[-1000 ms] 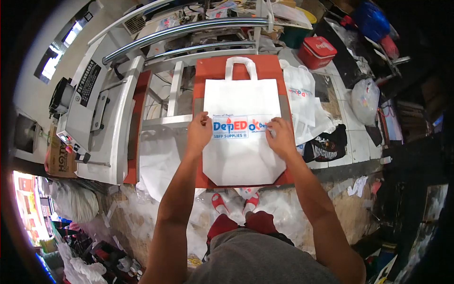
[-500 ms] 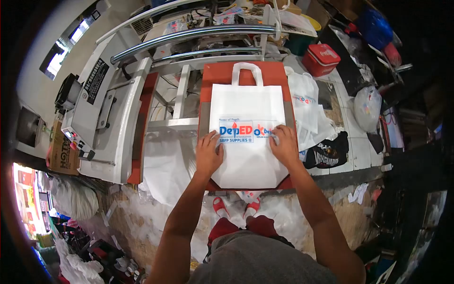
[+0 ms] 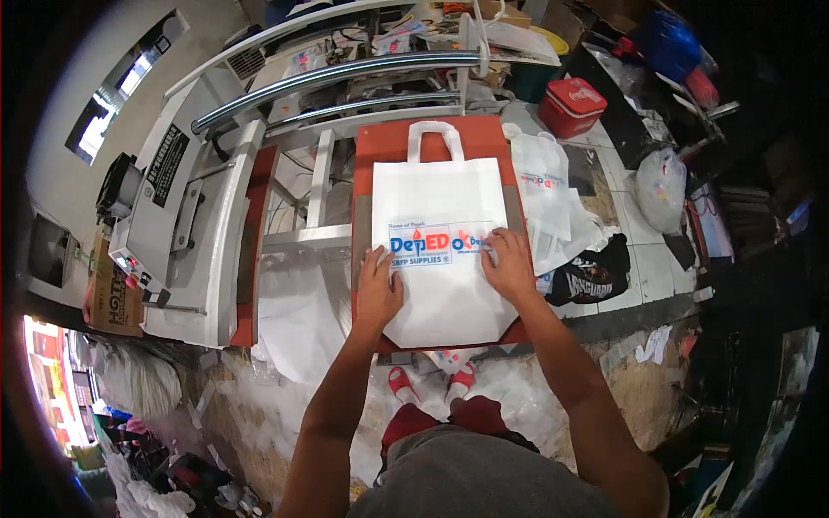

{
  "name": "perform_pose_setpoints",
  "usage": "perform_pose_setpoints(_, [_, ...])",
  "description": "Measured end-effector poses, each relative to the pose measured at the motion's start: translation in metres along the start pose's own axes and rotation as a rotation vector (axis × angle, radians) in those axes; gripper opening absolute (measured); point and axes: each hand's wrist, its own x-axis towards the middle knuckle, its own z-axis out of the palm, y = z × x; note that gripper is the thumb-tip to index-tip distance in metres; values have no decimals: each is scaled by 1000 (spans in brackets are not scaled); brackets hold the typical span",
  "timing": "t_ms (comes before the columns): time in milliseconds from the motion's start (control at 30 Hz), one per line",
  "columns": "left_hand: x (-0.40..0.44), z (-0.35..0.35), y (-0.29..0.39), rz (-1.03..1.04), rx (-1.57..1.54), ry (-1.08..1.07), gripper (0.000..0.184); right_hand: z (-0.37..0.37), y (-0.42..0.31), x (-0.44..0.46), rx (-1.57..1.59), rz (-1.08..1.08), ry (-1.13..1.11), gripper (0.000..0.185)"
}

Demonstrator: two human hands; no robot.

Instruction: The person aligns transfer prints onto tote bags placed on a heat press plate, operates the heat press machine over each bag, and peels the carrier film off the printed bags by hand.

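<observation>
A white tote bag (image 3: 445, 306) lies flat on the red press bed (image 3: 371, 138), its looped handle pointing away from me. Across its middle is a printed transfer sheet (image 3: 420, 244) with blue and red lettering; I cannot tell whether the sheet is loose or stuck down. My left hand (image 3: 378, 289) rests at the sheet's left end, fingers extended on the bag's edge. At the other end, my right hand (image 3: 509, 268) lies with fingers spread, touching the sheet and covering the last letters. Neither hand grips anything visibly.
The heat press head (image 3: 177, 198) stands swung aside at left, with a chrome bar (image 3: 337, 76) behind. More printed white bags (image 3: 542, 186) lie at right, near a black printed cloth (image 3: 596, 272) and a red cooler box (image 3: 572, 106). White material (image 3: 298, 311) hangs left of the bed.
The view has shifted slightly, so the bag and bed appear a little further left. Both hands stay at the ends of the printed sheet, with the right fingers slightly repositioned.
</observation>
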Motion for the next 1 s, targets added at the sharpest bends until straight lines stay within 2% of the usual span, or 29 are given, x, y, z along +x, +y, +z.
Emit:
perform_pose_setpoints(300, [-1,-2,2,26,27,3,41,3,1,-1,-2,-29,32,25])
perform_pose_setpoints(1000, [-2,4,-5,7,38,11,51,-2,-7,-2,-46,17,-46,38])
